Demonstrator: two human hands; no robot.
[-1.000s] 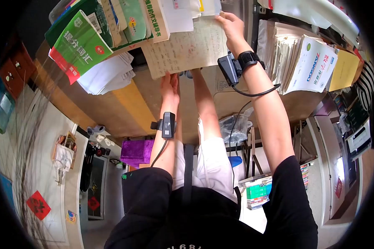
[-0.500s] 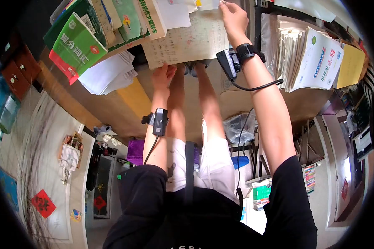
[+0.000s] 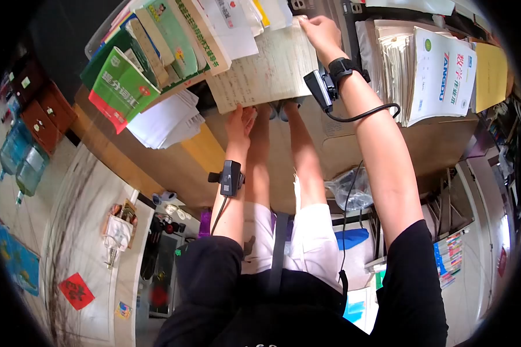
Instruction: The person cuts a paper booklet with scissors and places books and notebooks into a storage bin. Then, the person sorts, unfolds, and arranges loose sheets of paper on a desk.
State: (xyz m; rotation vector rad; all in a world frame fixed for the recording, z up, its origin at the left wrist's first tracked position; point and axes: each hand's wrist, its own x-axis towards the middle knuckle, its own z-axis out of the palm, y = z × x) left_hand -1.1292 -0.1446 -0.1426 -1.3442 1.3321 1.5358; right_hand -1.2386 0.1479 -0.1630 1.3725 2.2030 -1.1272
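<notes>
At the lower edge, closest in, black sleeves (image 3: 411, 277), then small black devices (image 3: 230, 178) strapped to both forearms (image 3: 379, 156). Farther out, left hand (image 3: 241, 124) at the near edge of a handwritten sheet (image 3: 266, 69), fingers half curled; impossible to tell whether gripping or merely touching. Beyond, right hand (image 3: 324, 34) at the far right corner, thumb and fingers pinched on the paper; sheet spread between both hands. To the left, loose white papers (image 3: 165, 121), then a green-and-red booklet (image 3: 123, 89); to the right, a thick paper stack (image 3: 440, 75) beside a yellow folder (image 3: 491, 78).
</notes>
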